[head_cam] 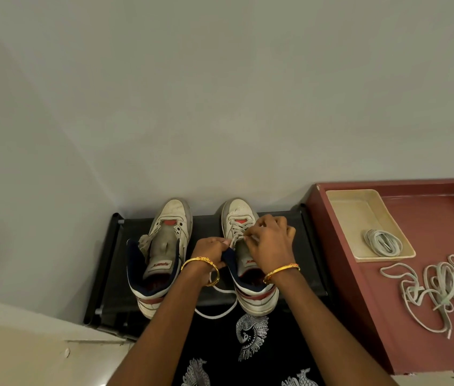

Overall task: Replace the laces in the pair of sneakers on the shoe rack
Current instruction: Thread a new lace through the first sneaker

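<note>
Two white sneakers are set side by side on a black shoe rack (114, 263) against a pale wall, with their toes pointing to the wall. The left sneaker (161, 257) has no lace in it, and its tongue is pulled up and open. The right sneaker (244, 263) is partly laced near the toe with a white lace (238, 228). The collar of the right sneaker is gripped by the left hand (210, 253), whose fingers are curled round the dark blue edge. The lace is pinched by the fingers of the right hand (269, 243) just above the tongue, with the fingertips pressed together on it. A loose loop of the white lace (214, 314) is seen hanging down over the front edge of the rack, between the two sneakers. A gold bangle is worn on each wrist. To the right of the rack, a dark red surface (426, 218) with a raised edge is seen. A cream tray (359, 207) is set on it, and a coiled white lace (383, 242) is lying inside the tray. Nearer the front of the red surface, a messy pile of greyish laces (440, 288) is spread out, well apart from the sneakers. Dark cloth with white peacock prints is seen at the bottom, below the arms.
</note>
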Tool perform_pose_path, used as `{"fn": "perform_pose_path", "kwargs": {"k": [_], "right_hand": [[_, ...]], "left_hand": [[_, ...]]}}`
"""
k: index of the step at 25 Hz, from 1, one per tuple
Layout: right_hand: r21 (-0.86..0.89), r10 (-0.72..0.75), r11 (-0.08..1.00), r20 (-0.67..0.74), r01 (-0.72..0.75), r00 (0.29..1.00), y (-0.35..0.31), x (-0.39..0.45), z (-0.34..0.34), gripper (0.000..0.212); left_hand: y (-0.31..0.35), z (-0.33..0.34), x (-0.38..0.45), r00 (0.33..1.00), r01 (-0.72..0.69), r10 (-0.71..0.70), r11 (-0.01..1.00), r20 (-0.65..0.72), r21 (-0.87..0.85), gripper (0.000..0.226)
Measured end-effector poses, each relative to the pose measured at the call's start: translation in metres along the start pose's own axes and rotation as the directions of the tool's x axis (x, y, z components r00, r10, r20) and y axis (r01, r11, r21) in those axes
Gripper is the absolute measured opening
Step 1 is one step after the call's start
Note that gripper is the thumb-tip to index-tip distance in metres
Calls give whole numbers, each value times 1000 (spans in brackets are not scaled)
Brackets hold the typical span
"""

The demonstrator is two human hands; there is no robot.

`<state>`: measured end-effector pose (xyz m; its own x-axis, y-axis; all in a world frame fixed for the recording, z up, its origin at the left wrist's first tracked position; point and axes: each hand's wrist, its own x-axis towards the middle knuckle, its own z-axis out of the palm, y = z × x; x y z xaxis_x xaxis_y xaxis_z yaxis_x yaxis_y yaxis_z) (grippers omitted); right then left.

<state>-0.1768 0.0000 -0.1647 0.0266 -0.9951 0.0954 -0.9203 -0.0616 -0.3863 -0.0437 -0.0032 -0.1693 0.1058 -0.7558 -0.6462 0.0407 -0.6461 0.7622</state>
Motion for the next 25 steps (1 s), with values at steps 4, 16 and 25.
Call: {"fn": "perform_pose_path", "kwargs": {"k": [4, 16, 25], "right_hand": [[-39, 48, 998, 64, -46, 997, -2, -1, 12, 22], [54, 107, 992, 68, -111, 992, -1, 1, 19, 18], [256, 236, 928, 156, -270, 959, -7, 7, 23, 19]], "left_hand": [[-3, -2, 3, 1000, 13, -13, 1000, 18, 14, 22], [-7, 4, 8, 993, -110, 113, 986, -21, 126, 13], [-4, 0, 15, 997, 67, -66, 997, 45, -27, 8]]}}
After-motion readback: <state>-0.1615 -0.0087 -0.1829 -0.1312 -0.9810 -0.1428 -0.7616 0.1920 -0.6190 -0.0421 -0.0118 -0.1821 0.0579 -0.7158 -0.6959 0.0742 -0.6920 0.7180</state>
